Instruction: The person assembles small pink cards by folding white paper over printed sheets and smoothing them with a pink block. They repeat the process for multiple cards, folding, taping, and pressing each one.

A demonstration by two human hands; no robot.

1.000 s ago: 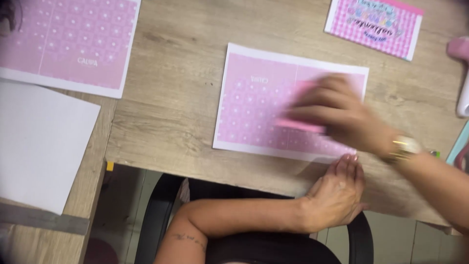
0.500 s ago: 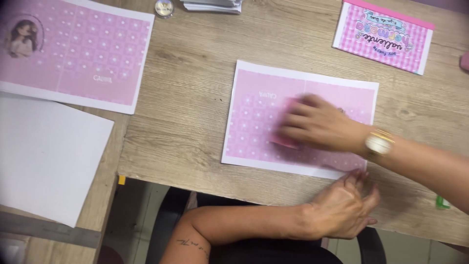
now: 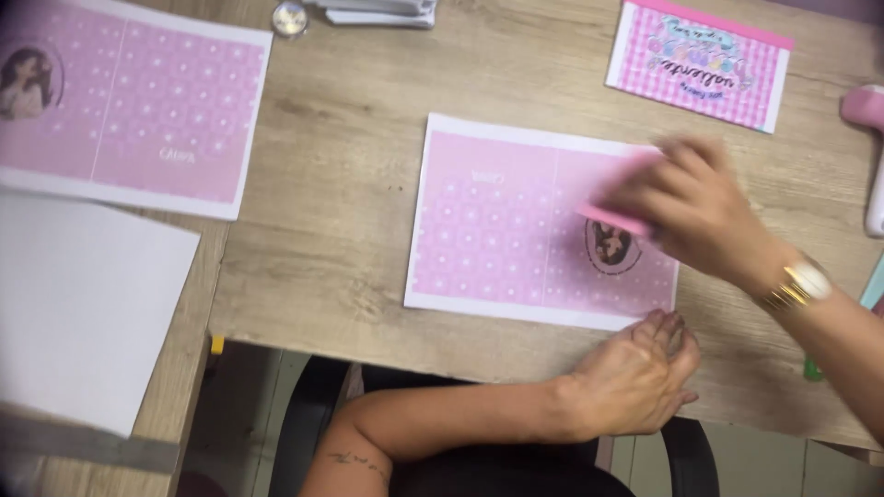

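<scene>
Pale wood-grain tabletop (image 3: 368,248) fills the view, with a dark chair showing below its near edge. At far left a blank white sheet (image 3: 83,313) lies partly over the edge, and above it a pink dotted printed sheet with a small round portrait (image 3: 129,106) lies flat. Near the middle sits another pink dotted printed sheet with a white border (image 3: 516,225), its long axis running left to right across the tabletop and tilted slightly clockwise, its round portrait toward its right end. The left hand (image 3: 635,377) rests at the near tabletop edge just below that sheet's lower right corner, fingers curled loosely and holding nothing. The right hand (image 3: 691,207), blurred and wearing a gold wristwatch (image 3: 796,285), is over the sheet's right half, its fingers closed on a flat pink block (image 3: 612,219) pressed against the paper. Farther back on the right lies a pink gingham card with lettering (image 3: 700,64), tilted too.
</scene>
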